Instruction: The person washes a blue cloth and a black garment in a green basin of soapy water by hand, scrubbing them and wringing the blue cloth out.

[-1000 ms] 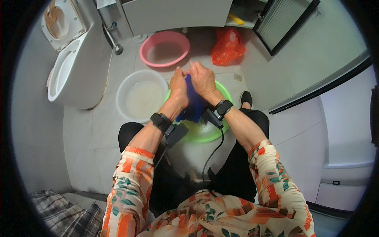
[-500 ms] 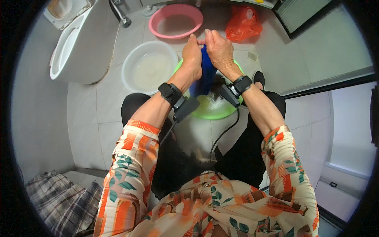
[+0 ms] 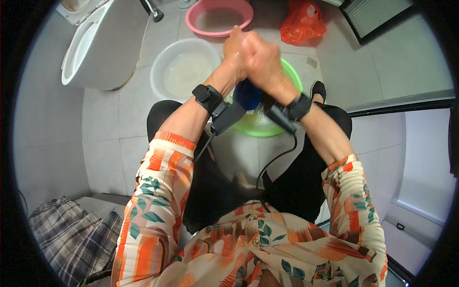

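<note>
A blue cloth [image 3: 247, 95] hangs down from my two closed hands, over a bright green basin [image 3: 292, 71]. My left hand [image 3: 234, 51] is wrapped round its upper part. Pressed against it, my right hand [image 3: 264, 58] also grips the cloth and is slightly smeared by motion. The cloth's top is hidden inside my fingers. Below, the basin holds some liquid, and its contents are mostly covered by my hands, the cloth and the dark devices strapped to my wrists.
Left of the green basin stands a white basin [image 3: 158, 79] with cloudy liquid. A pink basin [image 3: 217, 33] and a red plastic bag [image 3: 302, 24] are farther off. A toilet-like white fixture [image 3: 79, 52] is at the far left. Checked cloth [image 3: 71, 239] lies at the lower left.
My hands have come closer together, the right one crossing toward the left. The blue cloth shows less length below them. The whole view has shifted slightly.
</note>
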A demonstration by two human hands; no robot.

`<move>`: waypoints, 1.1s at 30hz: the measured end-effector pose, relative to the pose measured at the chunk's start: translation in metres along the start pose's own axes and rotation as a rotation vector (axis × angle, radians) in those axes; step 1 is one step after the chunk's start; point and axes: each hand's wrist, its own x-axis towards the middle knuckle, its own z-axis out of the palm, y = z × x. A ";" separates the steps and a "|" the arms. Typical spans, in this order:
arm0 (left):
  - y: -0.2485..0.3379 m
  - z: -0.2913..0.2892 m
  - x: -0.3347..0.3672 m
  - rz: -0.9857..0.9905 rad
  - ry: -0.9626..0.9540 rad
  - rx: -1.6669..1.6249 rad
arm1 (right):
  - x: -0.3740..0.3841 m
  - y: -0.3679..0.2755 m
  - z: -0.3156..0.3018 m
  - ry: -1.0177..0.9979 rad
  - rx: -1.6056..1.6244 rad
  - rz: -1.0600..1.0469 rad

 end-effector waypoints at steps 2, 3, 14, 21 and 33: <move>0.000 -0.018 0.004 -0.021 -0.011 -0.052 | 0.002 -0.024 0.002 0.005 0.030 -0.010; -0.008 -0.005 0.003 -0.033 0.149 -0.078 | -0.001 -0.008 0.001 -0.019 -0.055 0.029; 0.007 -0.010 0.001 -0.057 -0.125 0.003 | 0.002 -0.016 0.001 0.041 0.050 -0.018; 0.008 0.029 -0.015 -0.121 0.122 0.068 | -0.001 0.054 0.003 0.012 -0.205 -0.074; 0.053 -0.031 0.004 -0.222 -0.469 -0.307 | -0.011 0.043 -0.029 -0.648 1.001 0.770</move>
